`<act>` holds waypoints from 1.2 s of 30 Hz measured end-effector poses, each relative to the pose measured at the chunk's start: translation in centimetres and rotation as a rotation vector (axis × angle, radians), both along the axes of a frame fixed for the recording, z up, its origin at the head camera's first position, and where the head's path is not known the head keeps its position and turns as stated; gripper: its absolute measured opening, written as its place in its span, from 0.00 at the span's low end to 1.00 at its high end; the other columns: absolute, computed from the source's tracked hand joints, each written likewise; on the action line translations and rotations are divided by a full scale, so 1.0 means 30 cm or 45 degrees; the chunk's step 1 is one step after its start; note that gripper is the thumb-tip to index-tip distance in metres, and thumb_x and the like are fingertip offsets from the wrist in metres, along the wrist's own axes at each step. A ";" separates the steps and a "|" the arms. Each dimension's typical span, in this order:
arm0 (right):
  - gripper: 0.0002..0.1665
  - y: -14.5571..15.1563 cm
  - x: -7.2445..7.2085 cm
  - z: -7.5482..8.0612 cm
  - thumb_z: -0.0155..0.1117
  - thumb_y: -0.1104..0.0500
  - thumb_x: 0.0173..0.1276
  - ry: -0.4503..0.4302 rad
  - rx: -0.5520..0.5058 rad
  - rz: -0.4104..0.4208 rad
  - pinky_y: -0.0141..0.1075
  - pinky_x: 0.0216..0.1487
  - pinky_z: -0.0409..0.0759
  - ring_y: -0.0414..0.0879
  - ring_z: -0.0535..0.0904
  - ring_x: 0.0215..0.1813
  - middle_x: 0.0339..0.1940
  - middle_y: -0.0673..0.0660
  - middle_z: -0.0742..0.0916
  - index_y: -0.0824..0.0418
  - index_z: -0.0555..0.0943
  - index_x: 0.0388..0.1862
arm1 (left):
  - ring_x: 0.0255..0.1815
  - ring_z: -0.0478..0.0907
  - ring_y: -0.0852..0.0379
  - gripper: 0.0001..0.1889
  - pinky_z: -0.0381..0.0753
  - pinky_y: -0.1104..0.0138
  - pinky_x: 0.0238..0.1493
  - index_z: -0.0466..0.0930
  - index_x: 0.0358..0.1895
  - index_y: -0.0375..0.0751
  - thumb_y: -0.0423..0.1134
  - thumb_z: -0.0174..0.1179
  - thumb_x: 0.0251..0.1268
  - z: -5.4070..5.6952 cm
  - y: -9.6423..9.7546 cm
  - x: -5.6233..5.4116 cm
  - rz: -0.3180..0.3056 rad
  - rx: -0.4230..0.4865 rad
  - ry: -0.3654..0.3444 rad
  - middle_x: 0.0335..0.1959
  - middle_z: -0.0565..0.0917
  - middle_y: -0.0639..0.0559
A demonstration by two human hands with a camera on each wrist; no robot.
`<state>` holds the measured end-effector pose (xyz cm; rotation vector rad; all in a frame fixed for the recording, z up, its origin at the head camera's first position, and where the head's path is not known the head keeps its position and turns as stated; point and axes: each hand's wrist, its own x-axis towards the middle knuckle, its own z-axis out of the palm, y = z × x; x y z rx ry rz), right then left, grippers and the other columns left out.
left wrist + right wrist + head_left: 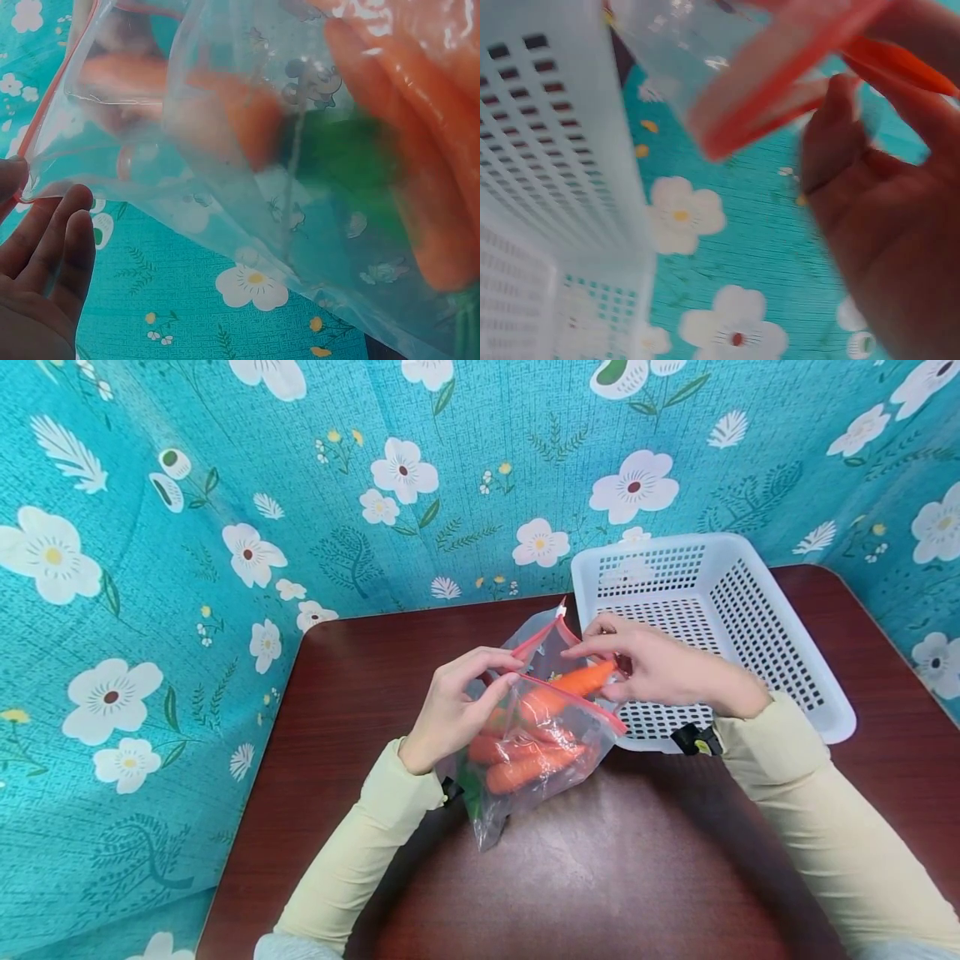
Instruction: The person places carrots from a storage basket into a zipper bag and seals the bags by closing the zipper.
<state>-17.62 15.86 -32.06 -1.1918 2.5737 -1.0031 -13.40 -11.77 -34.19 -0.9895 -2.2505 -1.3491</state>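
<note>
My left hand (457, 706) pinches the rim of a clear zip bag (491, 828) between thumb and fingers, on its left side. The bag's mouth, edged by a red zip strip (606, 717), is spread apart. My right hand (667, 668) grips the thick end of an orange carrot (577, 682), whose other end is inside the bag. Lower in the bag lie several carrots (528, 770), seen through the plastic. A blurred green patch (341, 154) shows beside them in the left wrist view. Small cartoon prints (315, 82) mark the plastic.
A white plastic basket (813, 670) with slotted walls stands at the right rear of the dark red table (337, 710), under my right forearm. Behind the table hangs a teal flowered cloth (465, 527).
</note>
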 end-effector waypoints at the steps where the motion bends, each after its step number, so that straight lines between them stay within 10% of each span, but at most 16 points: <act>1: 0.31 0.003 0.005 0.008 0.62 0.73 0.55 0.014 0.049 0.016 0.31 0.34 0.74 0.43 0.69 0.38 0.44 0.54 0.76 0.59 0.78 0.60 | 0.41 0.79 0.60 0.10 0.81 0.69 0.38 0.83 0.44 0.36 0.28 0.64 0.59 0.000 0.001 -0.001 -0.001 0.000 0.004 0.43 0.85 0.47; 17: 0.00 0.054 0.036 0.079 0.66 0.56 0.66 0.070 0.059 0.021 0.30 0.27 0.74 0.34 0.74 0.24 0.23 0.43 0.83 0.49 0.82 0.35 | 0.40 0.79 0.60 0.11 0.81 0.69 0.38 0.83 0.44 0.36 0.26 0.65 0.57 0.010 0.008 -0.008 0.015 -0.005 0.028 0.42 0.86 0.47; 29: 0.13 0.026 0.112 0.119 0.61 0.44 0.69 -0.160 0.254 -0.129 0.32 0.25 0.75 0.37 0.76 0.20 0.16 0.43 0.80 0.51 0.82 0.38 | 0.37 0.79 0.61 0.09 0.81 0.70 0.36 0.83 0.45 0.38 0.31 0.64 0.61 0.009 0.007 -0.002 0.099 0.030 0.023 0.39 0.86 0.49; 36: 0.11 -0.010 0.134 0.098 0.66 0.45 0.65 -0.130 0.301 -0.015 0.29 0.24 0.71 0.35 0.70 0.19 0.17 0.42 0.76 0.50 0.81 0.37 | 0.36 0.79 0.61 0.10 0.82 0.69 0.36 0.83 0.44 0.38 0.30 0.65 0.59 0.010 0.016 0.000 0.137 0.048 0.018 0.37 0.86 0.48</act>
